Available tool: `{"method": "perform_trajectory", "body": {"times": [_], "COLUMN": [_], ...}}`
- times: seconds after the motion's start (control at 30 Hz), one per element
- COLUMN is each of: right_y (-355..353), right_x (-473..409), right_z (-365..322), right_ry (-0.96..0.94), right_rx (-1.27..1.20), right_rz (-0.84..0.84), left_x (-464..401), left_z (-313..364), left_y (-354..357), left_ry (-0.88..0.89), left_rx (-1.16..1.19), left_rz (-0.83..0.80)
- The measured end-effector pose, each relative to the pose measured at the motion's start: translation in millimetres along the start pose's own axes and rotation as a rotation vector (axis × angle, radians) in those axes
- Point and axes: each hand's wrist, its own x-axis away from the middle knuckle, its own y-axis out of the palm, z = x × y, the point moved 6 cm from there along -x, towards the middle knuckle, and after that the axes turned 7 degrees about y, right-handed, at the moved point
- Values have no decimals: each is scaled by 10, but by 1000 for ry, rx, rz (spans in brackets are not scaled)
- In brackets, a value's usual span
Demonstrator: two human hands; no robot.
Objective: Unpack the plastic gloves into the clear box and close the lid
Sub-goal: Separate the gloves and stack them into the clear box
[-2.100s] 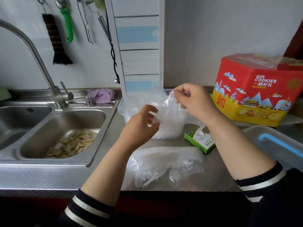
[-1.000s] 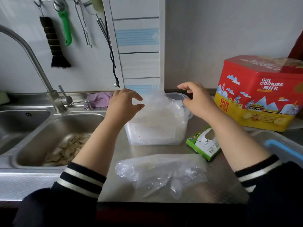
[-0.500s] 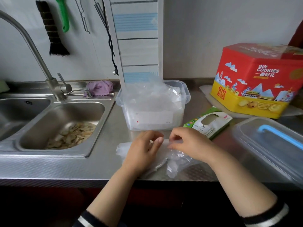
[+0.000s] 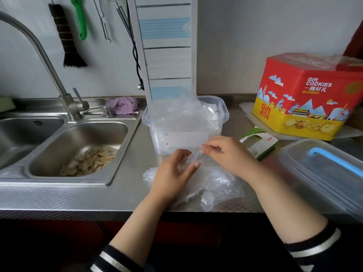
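Pinching a fold of thin plastic between thumb and fingertips, the right hand (image 4: 227, 154) lifts one corner of the heap of plastic gloves (image 4: 212, 185) lying on the steel counter (image 4: 121, 193). The left hand (image 4: 172, 173) sits at nine o'clock from it, fingers curled onto the same crumpled film; I think it grips a fold too, though the clear plastic makes that hard to judge.

One clear box (image 4: 223, 111) stands at twelve o'clock from the hands, open and already stuffed above its rim with more gloves; a white label on its front has print too small to read. One lid (image 4: 306, 173) with a blue handle lies at three o'clock, flat on the counter. One green and white carton (image 4: 261, 144), lying on its side between box and lid, has a cut-out window.

One red and yellow tin (image 4: 308, 95) at two o'clock reads "Gift COOKIES" twice, with Chinese characters beneath the larger wording.

Two sink basins (image 4: 49, 163) lie at nine o'clock, the nearer one holding pale scraps, with one tap (image 4: 45, 54) above. One purple cloth (image 4: 121, 105) rests behind the sink. One black brush (image 4: 66, 40) hangs on the wall at eleven o'clock.
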Motion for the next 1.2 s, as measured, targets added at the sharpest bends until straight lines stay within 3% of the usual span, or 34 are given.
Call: {"method": "perform_trajectory", "body": {"times": [0.1,0.2,0.33,0.5,0.6,0.73,0.93,1.07,1.2], "right_y": [-69,-184,-208,-383,-526,-671,-697,-565,-502], "right_x": [-39,-63,-66,-199,-356,-704,-1114,-1212,-1251], "right_z": [-53,-79,-144,-218,-303,-278,-157,-7,70], "right_ry": [68,133,181,99,111,175,324,387,382], "right_rx": [-48,-81,4,-112,-201,-53,349,570,659], "right_rz": [27,70,-26,213,267,288,323,262,281], "left_x": [-106,-302,-555,-741,-928,-1320,-1893,-1996,-2000], "left_z": [75,150,262,353,372,390,144,-57,-115], "left_y": [-147,-303,-427,-599,-728,-873,-838,-655,-613], "left_ry": [34,18,-23,-4,10,63,101,134,185], "left_rx": [-46,55,163,165,89,-162,-439,-543,-639], "left_rz": [95,145,124,178,216,192,6,-125,-133]}}
